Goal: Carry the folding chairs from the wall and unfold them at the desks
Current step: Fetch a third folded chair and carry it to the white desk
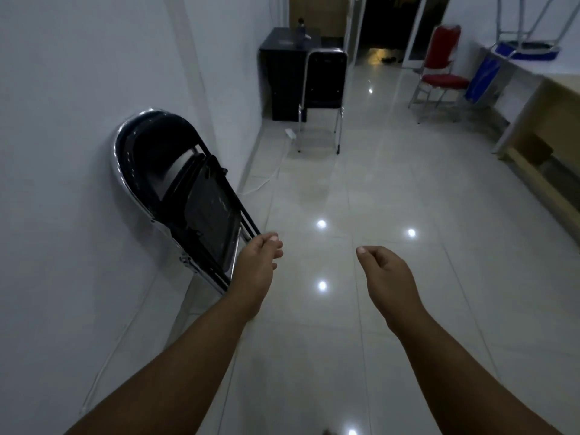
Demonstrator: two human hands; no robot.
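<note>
A folded black chair with a chrome frame (175, 183) leans against the white wall on the left. My left hand (262, 255) hovers just right of its lower frame, fingers loosely curled, holding nothing. My right hand (381, 268) hangs over the tiled floor in the middle, fingers curled, also holding nothing. An unfolded black chair (323, 83) stands at a small dark desk (282, 73) further along the left wall. A long light wooden desk (539, 120) runs down the right side.
A red padded chair (439, 67) stands near the right desk. An upturned blue chair (524, 45) rests on that desk's far end. A white cable and power strip (290, 133) lie on the floor by the left wall. A dark doorway (386, 23) opens at the back.
</note>
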